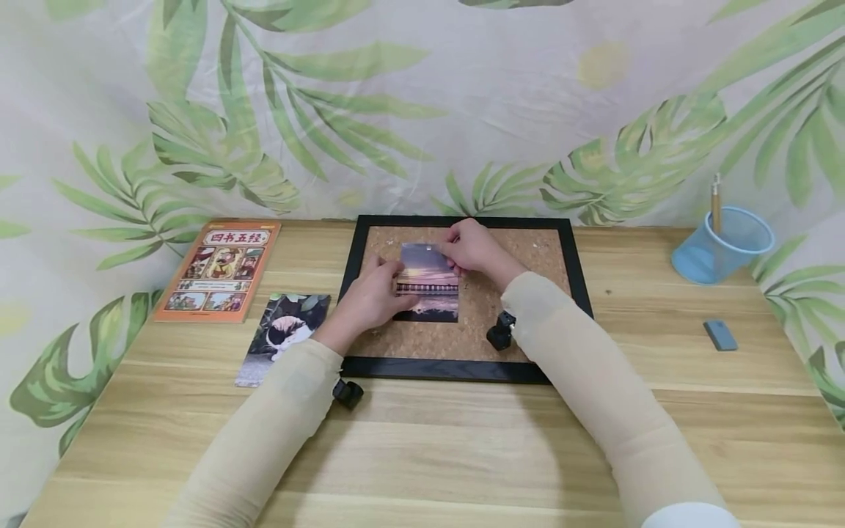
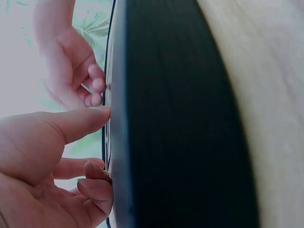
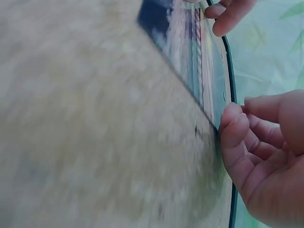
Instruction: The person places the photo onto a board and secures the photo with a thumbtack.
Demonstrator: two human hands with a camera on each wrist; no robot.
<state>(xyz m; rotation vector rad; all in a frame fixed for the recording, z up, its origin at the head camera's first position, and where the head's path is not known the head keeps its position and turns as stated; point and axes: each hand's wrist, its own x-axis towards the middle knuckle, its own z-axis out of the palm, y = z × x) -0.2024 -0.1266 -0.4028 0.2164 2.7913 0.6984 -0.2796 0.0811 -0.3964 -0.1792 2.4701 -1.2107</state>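
A sunset pier photo (image 1: 428, 282) lies on a black-framed cork board (image 1: 491, 337). My left hand (image 1: 375, 295) rests at the photo's left side; its straight thumb (image 2: 85, 122) touches the surface, fingers spread apart from it. At the photo's top right corner is my right hand (image 1: 474, 248). In the right wrist view, this right hand (image 3: 266, 152) has thumb and fingertips bent close together against the photo's edge; anything between them is too small to make out. A small pale pin (image 1: 428, 248) sits near the photo's top edge, just left of those fingertips.
An orange book (image 1: 221, 273) lies at the left, with a cat photo (image 1: 285, 330) beside the board, partly behind the left forearm. To the right, a tilted blue mesh cup (image 1: 722, 246) holds a pencil (image 1: 716, 205). A small blue-grey block (image 1: 719, 335) lies in front of it.
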